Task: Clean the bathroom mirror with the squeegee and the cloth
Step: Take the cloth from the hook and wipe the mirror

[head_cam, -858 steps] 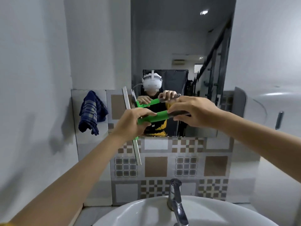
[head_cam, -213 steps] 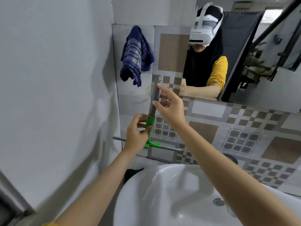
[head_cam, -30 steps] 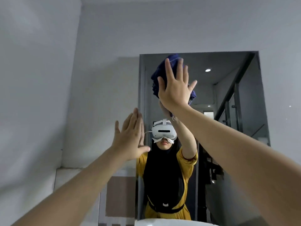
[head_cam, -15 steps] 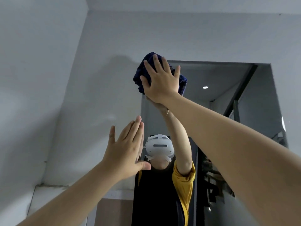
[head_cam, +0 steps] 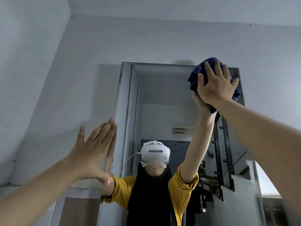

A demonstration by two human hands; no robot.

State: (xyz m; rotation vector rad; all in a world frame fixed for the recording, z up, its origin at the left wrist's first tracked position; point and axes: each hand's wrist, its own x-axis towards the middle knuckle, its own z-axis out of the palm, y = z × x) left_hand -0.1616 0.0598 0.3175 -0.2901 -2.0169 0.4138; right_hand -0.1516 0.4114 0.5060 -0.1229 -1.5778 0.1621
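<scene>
Your left hand (head_cam: 94, 154) was flat and open, with the fingers straight and close together. It held nothing. It rested near the left edge of the mirror (head_cam: 162, 98), on the wall or the frame — I could not tell which. I think you put it there to keep yourself steady while you reached up high.

The mirror was a tall, smooth sheet of glass with a thin frame. It was shiny and hard, so it showed you, the white headset and the yellow sleeves back at you. The wall (head_cam: 65, 79) around it was plain, pale and matte, with no shine at all.

Your right hand (head_cam: 215, 85) was up at the top right corner of the mirror. The palm was spread wide and pressed the cloth (head_cam: 195, 77) flat on the glass, with the fingers fanned over it rather than closed around it. A spread hand pushes on more of the cloth at once — that is likely why you held it so. The cloth was dark blue, soft and bunched into a lump, with wrinkled folds that stuck out past your thumb and under your wrist. Soft cloth like that bends into corners well.

The squeegee was not in view.
</scene>
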